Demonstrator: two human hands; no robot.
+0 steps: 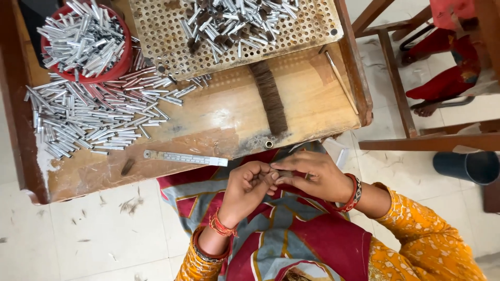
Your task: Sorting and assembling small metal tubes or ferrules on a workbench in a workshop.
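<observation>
Fingertips of both hands are pinched narrowly around a small dark tuft [284, 173], held crosswise between the left hand [249, 188] and the right hand [317, 177]; its exact shape cannot be told. Metal tubes [94, 119] lie well beyond the left hand.

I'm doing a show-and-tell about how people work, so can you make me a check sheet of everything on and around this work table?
Surface: low worn wooden table, scratched and stained.
Job's things: small dark tuft pinched between both hands; loose short silver metal tubes spread on the table; red round bowl full of the same tubes.
Clutter: perforated board heaped with tubes, dark brown strip of hair, flat metal ruler, thin stick.
Fingers: left hand and right hand meet at the tuft, over the lap.
Cables: nothing seen.
Surroundings: tiled floor, wooden frame, another person's foot.
</observation>
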